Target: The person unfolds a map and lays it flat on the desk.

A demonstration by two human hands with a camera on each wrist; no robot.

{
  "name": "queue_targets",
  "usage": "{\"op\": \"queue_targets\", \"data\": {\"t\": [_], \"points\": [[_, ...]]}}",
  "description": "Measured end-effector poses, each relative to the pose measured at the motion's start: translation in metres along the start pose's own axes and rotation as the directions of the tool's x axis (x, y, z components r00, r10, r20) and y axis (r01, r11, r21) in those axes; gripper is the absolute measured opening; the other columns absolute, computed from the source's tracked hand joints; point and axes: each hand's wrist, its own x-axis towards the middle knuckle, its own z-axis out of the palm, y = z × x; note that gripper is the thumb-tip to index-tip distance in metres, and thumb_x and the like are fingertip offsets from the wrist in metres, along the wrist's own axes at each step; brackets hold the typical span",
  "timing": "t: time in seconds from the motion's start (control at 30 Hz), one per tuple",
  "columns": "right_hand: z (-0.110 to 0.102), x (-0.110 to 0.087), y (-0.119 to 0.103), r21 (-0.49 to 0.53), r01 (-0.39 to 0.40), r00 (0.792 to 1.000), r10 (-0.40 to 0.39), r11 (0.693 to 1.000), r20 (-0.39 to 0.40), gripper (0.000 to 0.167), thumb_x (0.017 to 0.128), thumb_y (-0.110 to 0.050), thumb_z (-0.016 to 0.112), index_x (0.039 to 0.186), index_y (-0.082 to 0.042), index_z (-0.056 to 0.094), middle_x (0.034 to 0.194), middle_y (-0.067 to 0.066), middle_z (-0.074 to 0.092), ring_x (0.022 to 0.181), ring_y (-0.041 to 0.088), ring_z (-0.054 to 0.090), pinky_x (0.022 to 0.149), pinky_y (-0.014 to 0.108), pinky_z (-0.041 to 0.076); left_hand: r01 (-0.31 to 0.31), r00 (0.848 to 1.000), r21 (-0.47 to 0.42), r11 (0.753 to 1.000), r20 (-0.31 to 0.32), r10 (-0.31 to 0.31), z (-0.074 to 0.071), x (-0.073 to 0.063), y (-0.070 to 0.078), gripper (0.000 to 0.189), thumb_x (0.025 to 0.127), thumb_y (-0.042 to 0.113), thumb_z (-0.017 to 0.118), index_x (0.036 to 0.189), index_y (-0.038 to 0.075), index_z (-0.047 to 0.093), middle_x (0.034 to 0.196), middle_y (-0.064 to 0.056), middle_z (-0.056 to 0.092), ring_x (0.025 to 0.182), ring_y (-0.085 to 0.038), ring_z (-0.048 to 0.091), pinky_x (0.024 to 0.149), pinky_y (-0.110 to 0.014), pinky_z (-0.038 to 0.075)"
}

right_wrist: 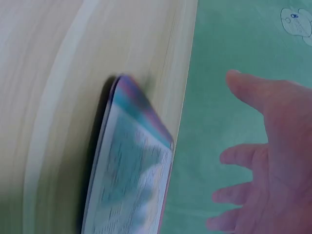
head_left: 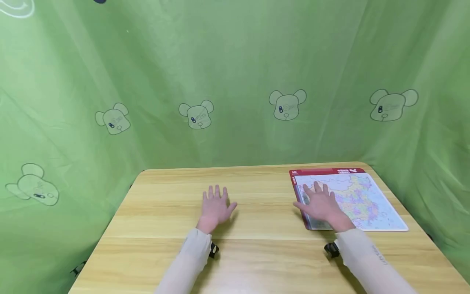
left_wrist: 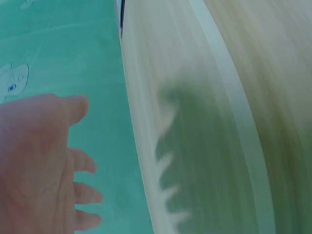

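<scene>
My left hand is held palm down over the wooden table, its fingers spread and nothing in them. In the left wrist view this hand shows from the palm side, and its shadow falls on the tabletop. My right hand, fingers also spread, overlaps the left part of a map board with a red top border and a coloured map. The right wrist view shows the hand apart from the glossy board, holding nothing.
A green curtain printed with bear heads hangs behind the table and along both sides. The board lies at the table's back right, near its rounded corner. Dark wrist devices show below both sleeves.
</scene>
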Motion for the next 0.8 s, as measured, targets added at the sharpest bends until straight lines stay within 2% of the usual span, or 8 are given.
{"op": "queue_targets", "data": {"t": [0.13, 0.3, 0.43, 0.57, 0.8], "points": [[-0.002, -0.002, 0.014, 0.027, 0.063, 0.998, -0.063, 0.998, -0.001, 0.083, 0.090, -0.056, 0.052, 0.142, 0.006, 0.035, 0.143, 0.041, 0.017, 0.127, 0.064, 0.010, 0.101, 0.071, 0.018, -0.077, 0.997, -0.021, 0.997, 0.007, 0.077, -0.001, 0.001, 0.014, 0.073, 0.097, 0.056, 0.031, 0.150, 0.007, 0.023, 0.153, -0.020, 0.018, 0.140, -0.039, 0.013, 0.113, -0.051, 0.009], [-0.007, -0.006, 0.039, 0.036, 0.127, 0.992, -0.127, 0.991, 0.010, 0.074, 0.091, -0.043, 0.058, 0.142, 0.005, 0.035, 0.144, 0.038, 0.021, 0.127, 0.062, 0.014, 0.098, 0.070, 0.023, -0.180, 0.984, -0.036, 0.983, 0.008, 0.180, -0.002, 0.004, 0.036, 0.074, 0.097, 0.057, 0.032, 0.149, 0.004, 0.025, 0.153, -0.021, 0.020, 0.141, -0.037, 0.015, 0.114, -0.049, 0.014], [-0.015, -0.014, 0.060, 0.026, 0.163, 0.987, -0.163, 0.986, 0.003, 0.073, 0.090, -0.041, 0.060, 0.142, 0.005, 0.036, 0.143, 0.037, 0.024, 0.128, 0.059, 0.019, 0.099, 0.070, 0.023, -0.241, 0.970, -0.048, 0.969, 0.026, 0.243, -0.003, 0.007, 0.056, 0.073, 0.097, 0.056, 0.032, 0.149, 0.005, 0.024, 0.153, -0.019, 0.019, 0.141, -0.035, 0.014, 0.114, -0.047, 0.014], [-0.020, -0.023, 0.082, 0.022, 0.187, 0.982, -0.187, 0.982, -0.005, 0.073, 0.090, -0.043, 0.061, 0.139, 0.007, 0.039, 0.140, 0.040, 0.027, 0.126, 0.059, 0.024, 0.099, 0.069, 0.023, -0.297, 0.954, -0.018, 0.955, 0.044, 0.298, 0.000, 0.011, 0.074, 0.072, 0.097, 0.055, 0.032, 0.151, 0.008, 0.022, 0.154, -0.017, 0.017, 0.142, -0.033, 0.012, 0.114, -0.046, 0.013], [-0.019, -0.039, 0.123, 0.040, 0.184, 0.983, -0.184, 0.982, 0.001, 0.076, 0.087, -0.044, 0.064, 0.136, 0.010, 0.041, 0.139, 0.041, 0.027, 0.125, 0.059, 0.025, 0.098, 0.070, 0.023, -0.401, 0.915, 0.039, 0.915, 0.053, 0.399, 0.001, 0.014, 0.105, 0.069, 0.098, 0.055, 0.031, 0.151, 0.012, 0.022, 0.155, -0.012, 0.018, 0.142, -0.027, 0.014, 0.114, -0.040, 0.015]]}}
